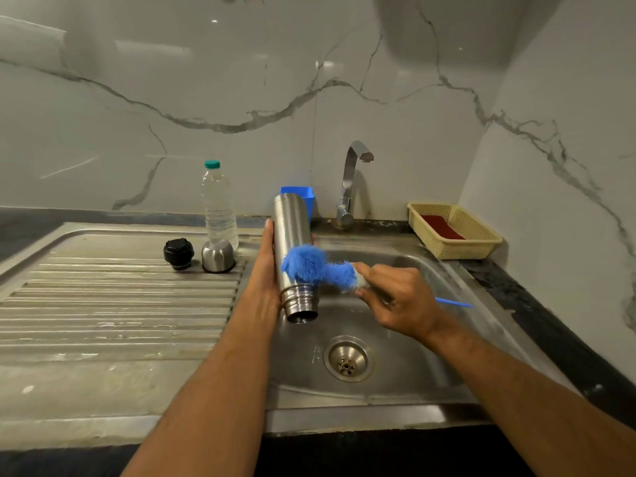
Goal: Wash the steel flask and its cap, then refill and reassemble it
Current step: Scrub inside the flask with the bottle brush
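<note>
Hands meet over the stainless steel sink basin (406,370), just above the frame's centre. The left hand (266,266) is wrapped around the cylindrical brushed-steel flask (292,242), palm flat against its left side with the fingertips curling round the far side. The flask is capless and tilted, its base toward 12 o'clock and its open threaded mouth toward 6 o'clock, facing the camera above the basin. The right hand (395,297), at 3 o'clock from the flask, is closed around the blue fluffy bottle brush (309,265), pinching it just behind the bristles; the bristle head touches the flask's lower right side, outside the mouth, and the thin blue handle sticks out toward 3 o'clock past the knuckles.

On the ribbed steel draining board (113,304), at 9 o'clock from the flask, stand the black round inner stopper (178,253) and, just to its right, the domed steel cup cap (218,255). A clear plastic water bottle with a teal lid (218,204) stands right behind the cup cap. At 12 o'clock, a blue plastic container (303,199) shows behind the flask's base, with the chrome tap (351,180) to its right. At 2 o'clock sits a cream perforated plastic basket (457,232) holding a dark red scrubbing pad (442,227). The round drain strainer (348,359) lies at 6 o'clock, below the flask's mouth.
</note>
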